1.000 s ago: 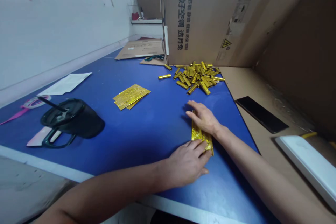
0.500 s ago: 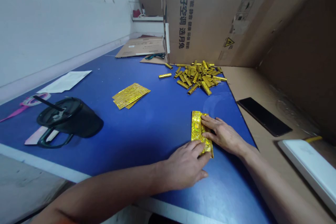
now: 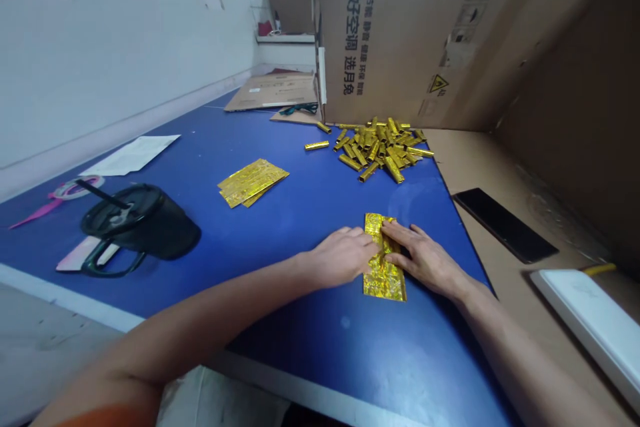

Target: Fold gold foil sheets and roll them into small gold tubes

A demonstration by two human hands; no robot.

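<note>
foil tube pile [image 3: 380,152] ahead, tumbler [image 3: 143,223] left, phone [image 3: 505,225] right

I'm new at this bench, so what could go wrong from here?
The gold foil under the left hand and right hand might crease or tear if pressed unevenly. The loose gold tubes near the blue table's edge could roll off. The black tumbler, apparently tipped over, might leak toward the foil stack.

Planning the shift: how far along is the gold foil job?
Apparently done: a flat stack of gold foil strips. In hand: a gold foil piece under the left hand and right hand. Left: a much larger heap of gold foil tubes by the carton.
</note>
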